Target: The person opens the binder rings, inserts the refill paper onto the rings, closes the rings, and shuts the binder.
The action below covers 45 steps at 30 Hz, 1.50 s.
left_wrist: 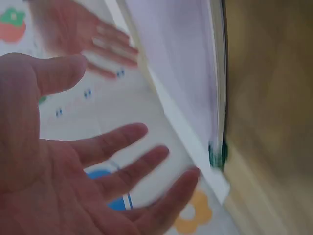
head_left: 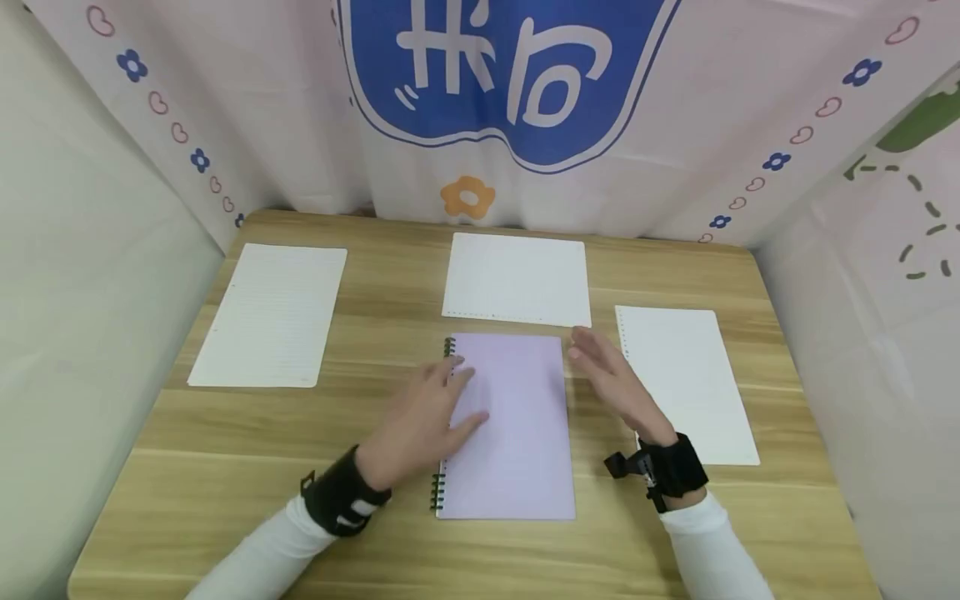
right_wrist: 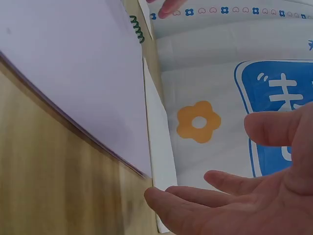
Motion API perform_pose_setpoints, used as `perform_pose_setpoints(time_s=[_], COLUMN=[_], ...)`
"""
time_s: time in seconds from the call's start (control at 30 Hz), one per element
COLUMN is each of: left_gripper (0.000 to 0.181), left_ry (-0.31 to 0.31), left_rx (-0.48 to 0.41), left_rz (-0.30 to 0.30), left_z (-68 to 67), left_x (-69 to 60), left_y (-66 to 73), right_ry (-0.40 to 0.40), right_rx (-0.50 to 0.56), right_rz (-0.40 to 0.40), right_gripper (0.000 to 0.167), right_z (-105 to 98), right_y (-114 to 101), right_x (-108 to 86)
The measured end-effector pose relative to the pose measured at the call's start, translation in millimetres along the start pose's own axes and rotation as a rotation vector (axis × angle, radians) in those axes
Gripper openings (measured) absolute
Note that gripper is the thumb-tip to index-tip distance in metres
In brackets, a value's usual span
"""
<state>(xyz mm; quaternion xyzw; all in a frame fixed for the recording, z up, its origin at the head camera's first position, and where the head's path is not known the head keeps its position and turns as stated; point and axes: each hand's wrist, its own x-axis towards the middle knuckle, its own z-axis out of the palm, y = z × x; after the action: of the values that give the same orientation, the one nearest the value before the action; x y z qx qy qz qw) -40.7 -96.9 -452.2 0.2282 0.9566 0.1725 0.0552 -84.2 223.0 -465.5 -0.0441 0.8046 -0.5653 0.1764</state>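
A lilac spiral notebook [head_left: 513, 425] lies closed on the wooden table, its green coil binding along the left edge. My left hand [head_left: 420, 421] hovers over that bound side, fingers spread; the left wrist view shows a gap between its fingers and the notebook [left_wrist: 176, 54]. To the right of the notebook is my right hand [head_left: 618, 383], its fingers extended and holding nothing. In the right wrist view the right hand [right_wrist: 244, 191] has its fingertips near a corner of the notebook [right_wrist: 83, 73]; whether they touch the table there I cannot tell.
A lined loose sheet [head_left: 267, 317] lies at the left of the table [head_left: 360, 550]. Another white sheet [head_left: 517, 279] with punched holes is behind the notebook, and a third sheet [head_left: 686, 383] lies at the right, partly under the right hand. A printed curtain [head_left: 300, 108] hangs behind.
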Motion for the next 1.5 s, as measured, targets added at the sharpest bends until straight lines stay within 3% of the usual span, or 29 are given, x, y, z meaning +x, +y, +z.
perform_pose_setpoints(time_s=[0.23, 0.37, 0.43, 0.67, 0.93, 1.03, 1.17, 1.27, 1.5], left_gripper=[0.106, 0.126, 0.128, 0.114, 0.111, 0.111, 0.115, 0.119, 0.129], left_ry=[-0.209, -0.312, -0.33, -0.241, -0.197, -0.184, -0.163, -0.15, -0.162], left_rx=[0.023, 0.049, 0.065, 0.034, 0.037, 0.021, -0.013, -0.044, -0.086], left_rz=[-0.005, 0.046, 0.072, 0.094, 0.097, 0.091, 0.109, 0.135, 0.133], left_z=[30.2, 35.2, 35.9, 38.6, 41.3, 41.5, 41.6, 42.5, 44.5], left_x=[-40.1, -49.2, -50.5, -48.3, -48.7, -50.3, -51.8, -51.9, -52.4], left_y=[30.2, 35.2, 35.2, 32.3, 30.9, 30.8, 29.5, 27.6, 31.3], right_ry=[-0.011, -0.014, -0.018, 0.049, 0.163, 0.146, 0.052, -0.001, 0.043], right_rx=[0.093, 0.139, 0.161, 0.144, 0.111, 0.068, 0.044, 0.038, 0.08], right_rz=[0.038, 0.05, 0.045, 0.028, 0.066, 0.105, 0.152, 0.174, 0.177], right_gripper=[0.066, 0.065, 0.065, 0.058, 0.054, 0.049, 0.032, 0.028, 0.024], right_z=[11, 15, 17, 22, 20, 18, 17, 17, 14], right_y=[12, 13, 12, 11, 15, 18, 21, 23, 20], right_x=[-10.9, -12.8, -13.4, -15.0, -5.8, -3.1, -4.2, -7.7, -14.5])
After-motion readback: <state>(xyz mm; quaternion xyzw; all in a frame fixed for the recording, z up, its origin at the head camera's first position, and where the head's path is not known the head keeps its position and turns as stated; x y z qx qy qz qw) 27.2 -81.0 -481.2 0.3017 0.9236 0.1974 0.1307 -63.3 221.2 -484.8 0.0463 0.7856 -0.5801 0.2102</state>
